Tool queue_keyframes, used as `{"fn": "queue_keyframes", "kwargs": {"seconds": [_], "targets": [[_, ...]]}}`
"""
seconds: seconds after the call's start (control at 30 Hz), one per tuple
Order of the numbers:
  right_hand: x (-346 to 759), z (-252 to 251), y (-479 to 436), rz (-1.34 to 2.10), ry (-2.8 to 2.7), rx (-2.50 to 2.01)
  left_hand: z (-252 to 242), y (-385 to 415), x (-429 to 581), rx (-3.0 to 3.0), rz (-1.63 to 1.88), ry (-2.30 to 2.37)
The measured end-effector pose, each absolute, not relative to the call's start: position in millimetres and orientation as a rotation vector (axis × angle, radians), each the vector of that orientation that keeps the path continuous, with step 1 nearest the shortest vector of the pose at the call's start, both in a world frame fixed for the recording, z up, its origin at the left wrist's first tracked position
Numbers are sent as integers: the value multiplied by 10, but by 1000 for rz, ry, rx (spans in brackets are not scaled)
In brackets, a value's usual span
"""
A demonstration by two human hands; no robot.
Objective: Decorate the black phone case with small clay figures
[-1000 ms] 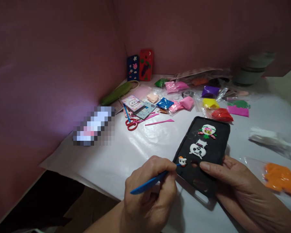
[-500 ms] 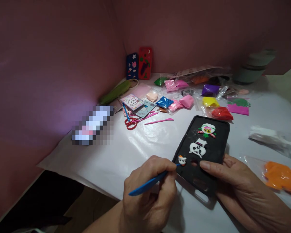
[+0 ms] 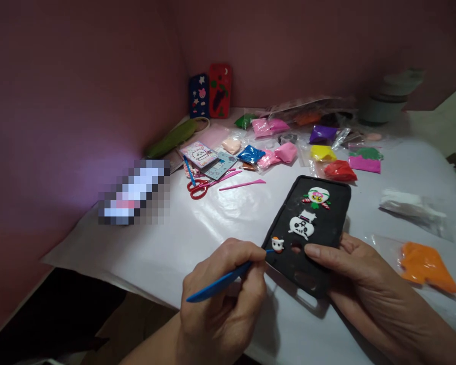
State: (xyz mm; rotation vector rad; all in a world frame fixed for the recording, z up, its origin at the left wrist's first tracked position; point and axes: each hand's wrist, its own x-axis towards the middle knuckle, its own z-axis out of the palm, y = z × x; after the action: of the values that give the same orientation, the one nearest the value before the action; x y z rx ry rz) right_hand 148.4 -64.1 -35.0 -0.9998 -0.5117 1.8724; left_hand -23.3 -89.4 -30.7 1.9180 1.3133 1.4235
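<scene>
My left hand [image 3: 222,299] pinches a blue plastic modelling tool [image 3: 218,285], its broad blade end pointing back to the left. The tool's thin tip touches, or nearly touches, a small white-and-orange clay figure [image 3: 277,244] near the left edge of a black phone case [image 3: 327,228]. Tilted above the table, that case is gripped by my right hand [image 3: 361,274], thumb on its face and fingers behind. Higher on the case sit a white clay character [image 3: 301,226] with black features and a white, green and pink clay figure [image 3: 316,197].
Several clay packets, such as the orange packet [image 3: 427,266] and blue packet [image 3: 251,154], lie on the white-covered table [image 3: 175,248]. Red-handled scissors [image 3: 198,189], a pink tool [image 3: 242,185] and a blurred-out lit screen [image 3: 135,190] lie left. Decorated cases [image 3: 219,91] lean on the wall.
The whole view has shifted slightly, so everything appears a little further left and higher. Both hands keep their grips, and the tool tip stays beside the small figure.
</scene>
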Motion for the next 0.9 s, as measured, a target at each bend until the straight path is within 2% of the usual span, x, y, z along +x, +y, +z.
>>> {"fn": "queue_keyframes", "kwargs": {"seconds": [0.9], "targets": [[1485,-338,-633,1877,-536,-1027,-291,-863,-225,2060,1303,1317]]}}
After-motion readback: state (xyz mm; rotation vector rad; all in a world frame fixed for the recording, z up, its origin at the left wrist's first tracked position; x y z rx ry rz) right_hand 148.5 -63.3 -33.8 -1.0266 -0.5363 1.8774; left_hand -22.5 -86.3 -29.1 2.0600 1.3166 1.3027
